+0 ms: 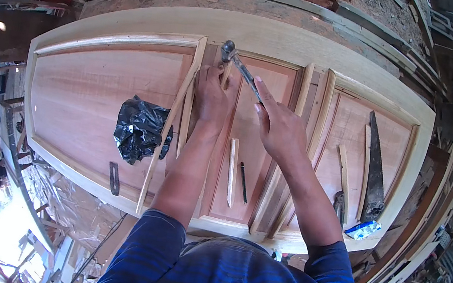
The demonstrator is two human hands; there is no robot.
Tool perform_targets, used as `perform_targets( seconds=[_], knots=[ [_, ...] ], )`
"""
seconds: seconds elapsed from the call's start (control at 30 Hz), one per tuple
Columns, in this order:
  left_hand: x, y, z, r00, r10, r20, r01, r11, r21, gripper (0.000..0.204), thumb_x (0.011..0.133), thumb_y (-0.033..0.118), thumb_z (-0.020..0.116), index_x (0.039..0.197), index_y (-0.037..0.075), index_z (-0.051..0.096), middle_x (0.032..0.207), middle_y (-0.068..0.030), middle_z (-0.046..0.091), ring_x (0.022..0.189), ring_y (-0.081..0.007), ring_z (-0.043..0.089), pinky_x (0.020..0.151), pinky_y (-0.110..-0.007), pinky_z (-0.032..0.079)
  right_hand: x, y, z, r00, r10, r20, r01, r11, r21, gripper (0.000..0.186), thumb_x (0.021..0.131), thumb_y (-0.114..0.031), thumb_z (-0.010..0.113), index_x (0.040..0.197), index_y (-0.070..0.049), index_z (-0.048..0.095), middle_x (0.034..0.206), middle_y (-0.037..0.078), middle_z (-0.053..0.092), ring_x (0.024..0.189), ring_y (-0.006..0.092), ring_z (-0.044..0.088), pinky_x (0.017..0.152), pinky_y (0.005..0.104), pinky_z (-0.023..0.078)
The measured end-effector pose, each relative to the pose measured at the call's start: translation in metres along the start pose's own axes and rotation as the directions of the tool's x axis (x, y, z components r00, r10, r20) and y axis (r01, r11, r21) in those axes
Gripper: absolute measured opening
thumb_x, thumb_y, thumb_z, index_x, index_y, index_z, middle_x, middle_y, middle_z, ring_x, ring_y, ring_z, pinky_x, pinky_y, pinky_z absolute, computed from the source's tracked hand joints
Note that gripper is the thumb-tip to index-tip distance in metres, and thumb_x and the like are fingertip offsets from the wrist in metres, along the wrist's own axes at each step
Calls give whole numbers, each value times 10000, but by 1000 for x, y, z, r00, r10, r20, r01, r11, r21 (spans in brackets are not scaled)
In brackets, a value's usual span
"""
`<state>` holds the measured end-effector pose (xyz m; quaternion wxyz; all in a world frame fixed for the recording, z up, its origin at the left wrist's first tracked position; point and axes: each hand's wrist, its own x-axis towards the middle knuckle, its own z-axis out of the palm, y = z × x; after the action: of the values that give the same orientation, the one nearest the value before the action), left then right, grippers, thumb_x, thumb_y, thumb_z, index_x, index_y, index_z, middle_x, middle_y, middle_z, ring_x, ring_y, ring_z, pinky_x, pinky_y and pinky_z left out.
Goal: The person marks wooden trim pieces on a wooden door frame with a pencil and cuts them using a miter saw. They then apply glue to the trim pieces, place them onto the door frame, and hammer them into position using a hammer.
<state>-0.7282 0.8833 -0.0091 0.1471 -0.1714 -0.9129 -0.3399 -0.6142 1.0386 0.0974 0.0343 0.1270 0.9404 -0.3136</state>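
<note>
A wooden door with framed panels point(332, 46) lies flat in front of me. My right hand point(286, 131) is closed round the handle of a hammer point(244, 73), its index finger stretched along the shaft. The hammer head is just above the upper end of a narrow wooden moulding strip point(226, 73). At that end my left hand point(213, 97) is closed, thumb and fingers on either side of the strip. Whether a nail is also pinched there is too small to tell. My left forearm hides part of the strip.
Left of my left arm are a crumpled black plastic bag point(138, 132), a long loose strip point(165, 133) and a flat dark metal piece point(113, 178). A short strip point(231, 171) and pencil point(243, 182) lie between my arms. At right rest a handsaw point(375, 162), pincers point(338, 205) and blue-white packet point(363, 230).
</note>
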Motion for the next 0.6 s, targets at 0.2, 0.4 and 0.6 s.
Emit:
perform_targets(
  seconds=[0.2,0.4,0.6],
  knots=[
    [4,1,0,997,-74,15,75,992,-100,221,846,52,789,1006,-14,651,987,-204,646,946,-423,652,839,-506,539,0,-13,-14,970,-78,-231,101,991,88,637,1086,-244,639,1673,-355,416,759,133,668,651,325,692,613,490,554],
    [1,-2,5,997,-75,-13,73,990,-120,191,837,22,758,995,-11,656,1040,-204,661,950,-430,674,805,-505,572,1,-2,7,979,-110,-169,103,993,-52,663,1084,-218,640,1687,-336,392,749,138,664,639,326,676,620,495,542],
    [2,-4,4,998,-59,4,59,993,-104,205,848,74,790,972,-18,655,1000,-206,661,935,-431,664,826,-505,554,6,-31,-23,978,-71,-196,82,995,49,608,1112,-279,577,1686,-341,388,764,157,671,681,361,700,660,533,548]
  ],
)
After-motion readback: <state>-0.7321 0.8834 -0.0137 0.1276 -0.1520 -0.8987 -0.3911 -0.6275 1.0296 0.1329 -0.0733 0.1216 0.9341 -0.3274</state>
